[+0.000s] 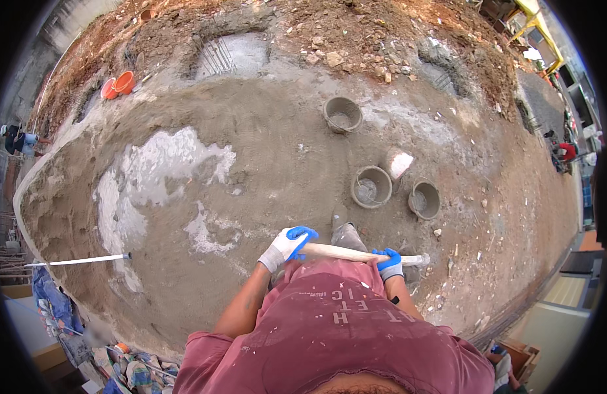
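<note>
Both my hands wear white gloves with blue palms. My left hand (288, 247) is closed round the left end of a pale wooden tool handle (339, 252), held level across my waist. My right hand (387, 262) grips the same handle near its right end, where a whitish tip sticks out past the glove. Whether the handle carries a tool head, I cannot tell. Beyond the handle, the lower part of my leg (346, 235) and shoe show on the sandy ground.
Ahead to the right stand grey buckets (371, 187) around a pale tipped container (400, 165). Wet grey mix (156, 167) lies on sand at left, near a white pipe (87, 261). Orange buckets (124, 82), rebar (218, 56) and rubble lie farther off. A person (21, 140) is at far left.
</note>
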A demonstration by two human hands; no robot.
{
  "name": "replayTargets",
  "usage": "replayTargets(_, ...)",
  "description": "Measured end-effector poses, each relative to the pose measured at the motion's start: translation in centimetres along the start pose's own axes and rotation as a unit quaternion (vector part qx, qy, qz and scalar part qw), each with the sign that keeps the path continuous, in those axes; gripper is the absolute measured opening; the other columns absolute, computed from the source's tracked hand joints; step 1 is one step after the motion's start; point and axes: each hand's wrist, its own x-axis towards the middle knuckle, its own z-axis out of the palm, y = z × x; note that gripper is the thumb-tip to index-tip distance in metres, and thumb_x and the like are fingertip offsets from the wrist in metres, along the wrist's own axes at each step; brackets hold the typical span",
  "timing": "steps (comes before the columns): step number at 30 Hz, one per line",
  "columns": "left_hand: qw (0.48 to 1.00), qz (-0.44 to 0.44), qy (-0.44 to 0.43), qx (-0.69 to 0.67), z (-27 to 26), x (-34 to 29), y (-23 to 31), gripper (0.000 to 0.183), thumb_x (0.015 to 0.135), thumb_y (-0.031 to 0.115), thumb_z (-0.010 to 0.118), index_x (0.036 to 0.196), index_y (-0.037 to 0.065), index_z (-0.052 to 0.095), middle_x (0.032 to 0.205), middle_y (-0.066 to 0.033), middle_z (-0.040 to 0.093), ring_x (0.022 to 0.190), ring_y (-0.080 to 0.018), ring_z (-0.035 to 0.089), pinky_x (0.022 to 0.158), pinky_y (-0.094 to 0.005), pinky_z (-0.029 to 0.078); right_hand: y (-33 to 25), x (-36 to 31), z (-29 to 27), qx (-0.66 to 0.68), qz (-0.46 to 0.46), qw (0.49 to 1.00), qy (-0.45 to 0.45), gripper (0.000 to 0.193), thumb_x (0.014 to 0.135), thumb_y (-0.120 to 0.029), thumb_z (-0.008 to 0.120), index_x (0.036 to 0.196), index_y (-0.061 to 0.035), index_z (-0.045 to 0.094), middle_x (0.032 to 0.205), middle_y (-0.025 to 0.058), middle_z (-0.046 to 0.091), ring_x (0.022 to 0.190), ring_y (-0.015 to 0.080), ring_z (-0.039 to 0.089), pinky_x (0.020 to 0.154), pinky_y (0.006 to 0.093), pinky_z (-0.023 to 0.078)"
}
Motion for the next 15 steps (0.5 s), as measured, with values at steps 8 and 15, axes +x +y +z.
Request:
replayTargets(8,0.997,0.033,0.06,-0.023,2.9,5.2,8.3,0.03,0.093,0.023,0.061,0.115,0.003,0.065,0.084,-0.004,0.069,0.063,-0.0065,0.059,0.055,-0.0214,0.049,-9.6,2.2,25.8,-0.165,0.0,0.977,-0.134,0.018,0.077,-0.015,0.057,0.064,-0.0146,0.045,0.055,0.0004,0.043,0.052,0.0199,0.045,0.065,0.039,0.049)
replayTargets(15,0.992,0.077,0.095,-0.011,0.3,7.5,12.3,0.045,0.086,0.017,0.068,0.126,0.0,0.057,0.093,-0.0044,0.07,0.075,-0.0075,0.061,0.065,-0.024,0.052,-5.0,4.8,41.8,-0.292,0.02,0.934,-0.204,0.011,0.077,-0.016,0.059,0.071,-0.0136,0.051,0.059,0.0013,0.046,0.053,0.0202,0.046,0.06,0.0378,0.047)
